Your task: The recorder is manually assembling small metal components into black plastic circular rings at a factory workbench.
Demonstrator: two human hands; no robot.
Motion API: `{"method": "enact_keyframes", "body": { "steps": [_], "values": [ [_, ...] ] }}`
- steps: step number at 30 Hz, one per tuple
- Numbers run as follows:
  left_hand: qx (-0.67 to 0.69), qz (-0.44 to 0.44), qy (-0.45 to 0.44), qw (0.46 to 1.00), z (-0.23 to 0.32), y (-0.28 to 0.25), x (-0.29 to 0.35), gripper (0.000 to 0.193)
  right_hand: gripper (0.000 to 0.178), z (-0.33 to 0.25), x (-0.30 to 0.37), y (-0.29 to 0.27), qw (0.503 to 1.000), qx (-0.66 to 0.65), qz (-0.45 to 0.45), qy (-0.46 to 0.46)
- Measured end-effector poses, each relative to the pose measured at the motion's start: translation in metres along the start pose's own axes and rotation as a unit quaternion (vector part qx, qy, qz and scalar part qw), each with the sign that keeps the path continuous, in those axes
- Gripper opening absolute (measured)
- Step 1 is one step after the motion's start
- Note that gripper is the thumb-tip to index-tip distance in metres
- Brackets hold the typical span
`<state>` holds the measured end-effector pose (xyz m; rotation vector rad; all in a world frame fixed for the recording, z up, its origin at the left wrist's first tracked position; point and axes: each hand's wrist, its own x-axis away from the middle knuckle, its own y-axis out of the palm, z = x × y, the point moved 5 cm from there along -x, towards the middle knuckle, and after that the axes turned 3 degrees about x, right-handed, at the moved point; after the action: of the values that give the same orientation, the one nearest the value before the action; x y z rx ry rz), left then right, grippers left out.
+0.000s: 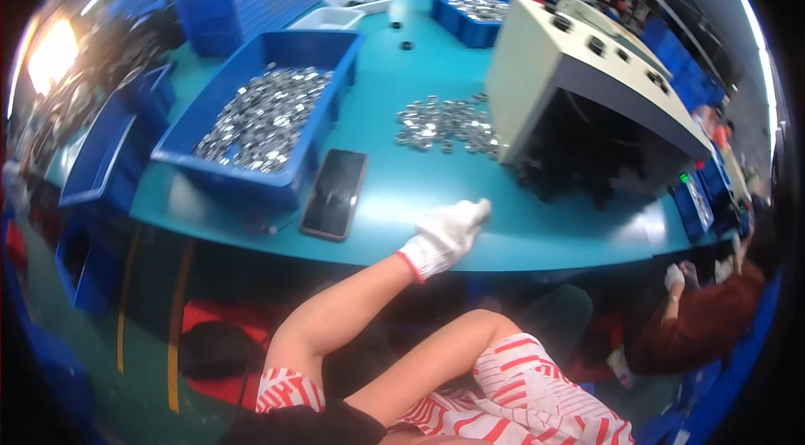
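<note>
My left hand (447, 235), in a white knitted glove with a red cuff, is over the near edge of the teal table (394, 231). Its fingers are curled together and what they hold, if anything, is hidden. Beyond it lies a loose pile of small shiny metal parts (444, 125). To the hand's left a dark smartphone (334, 195) rests flat on the table, beside a big blue bin (289, 185) full of similar metal parts (268, 118). My right forearm (428, 365) bends back toward my body, and my right hand does not show.
A cream box-shaped machine (524, 68) with a dark front opening stands at the right. White trays (331, 19) and another blue bin (470, 30) sit at the back. Blue bins (101, 160) flank the table's left end. A gloved co-worker (700, 319) sits at the right.
</note>
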<state>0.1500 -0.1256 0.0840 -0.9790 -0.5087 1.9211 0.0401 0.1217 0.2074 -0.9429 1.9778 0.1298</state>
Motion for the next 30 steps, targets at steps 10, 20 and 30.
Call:
{"method": "enact_keyframes", "body": {
  "steps": [10,20,30],
  "values": [
    [-0.024,-0.012,-0.062,0.998,0.003,0.0,0.002,0.023,0.026,-0.006,0.017,-0.003,0.997,0.042,-0.059,0.041],
    [-0.023,-0.059,-0.08,0.995,-0.01,0.004,-0.003,0.023,0.037,0.001,0.014,-0.001,0.991,-0.024,-0.119,0.052],
    [-0.076,-0.013,-0.077,0.994,-0.008,0.009,-0.001,0.015,0.032,0.007,0.008,0.009,0.988,-0.058,-0.124,0.067]
  ]
}}
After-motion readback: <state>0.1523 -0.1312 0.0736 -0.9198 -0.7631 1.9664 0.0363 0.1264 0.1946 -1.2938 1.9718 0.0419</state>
